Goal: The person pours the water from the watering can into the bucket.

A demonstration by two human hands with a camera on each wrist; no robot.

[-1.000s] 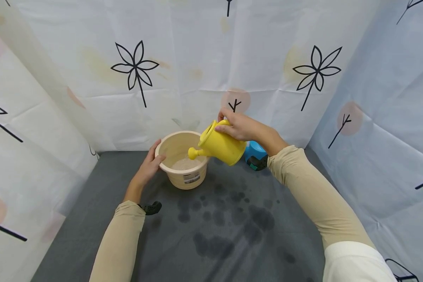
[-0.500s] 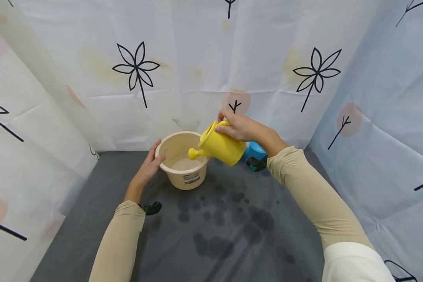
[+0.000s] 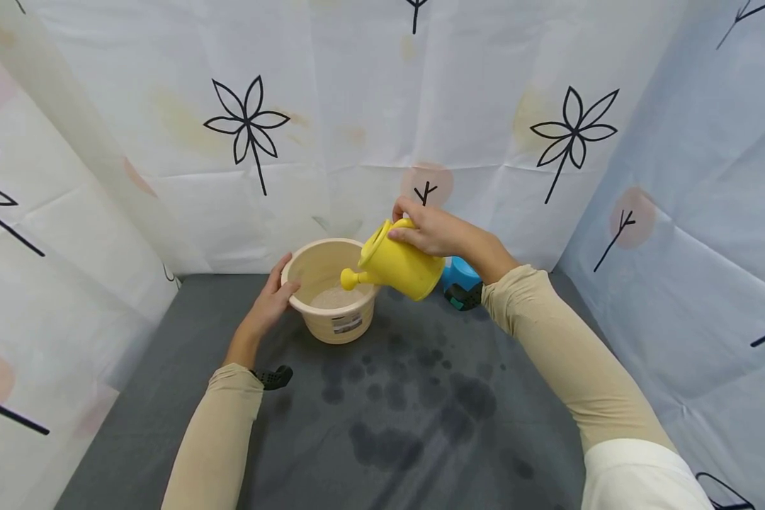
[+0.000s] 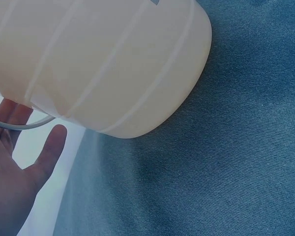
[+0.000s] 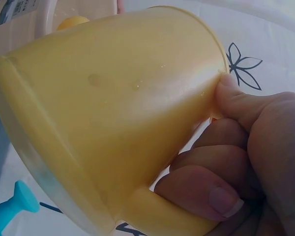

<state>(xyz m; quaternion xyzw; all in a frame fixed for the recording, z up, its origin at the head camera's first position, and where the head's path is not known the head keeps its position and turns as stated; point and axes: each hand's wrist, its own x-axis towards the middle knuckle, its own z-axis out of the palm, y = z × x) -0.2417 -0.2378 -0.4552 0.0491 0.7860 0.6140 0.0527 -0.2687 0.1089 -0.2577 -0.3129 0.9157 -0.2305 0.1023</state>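
In the head view a cream plastic bucket (image 3: 334, 322) with a label on its side stands at the back of the dark cloth. My left hand (image 3: 269, 301) holds its left rim, thumb at the edge and fingers along the outside. The left wrist view shows a thin grey hoop (image 4: 22, 126) crossing those fingers beside the bucket wall. A yellow watering can (image 3: 401, 263) is tipped leftward, its rose and spout over the bucket's opening. Curled fingers of my right hand (image 3: 430, 227) grip its handle, with the thumb against the body near the top. Small droplets dot the can in the right wrist view.
Behind my right wrist stands a blue watering can (image 3: 462, 273), partly hidden; its flared spout (image 5: 22, 199) shows in the right wrist view. Dark wet spots (image 3: 395, 393) mark the grey tablecloth (image 3: 306, 439). Printed white curtains (image 3: 357, 85) close off the back and sides.
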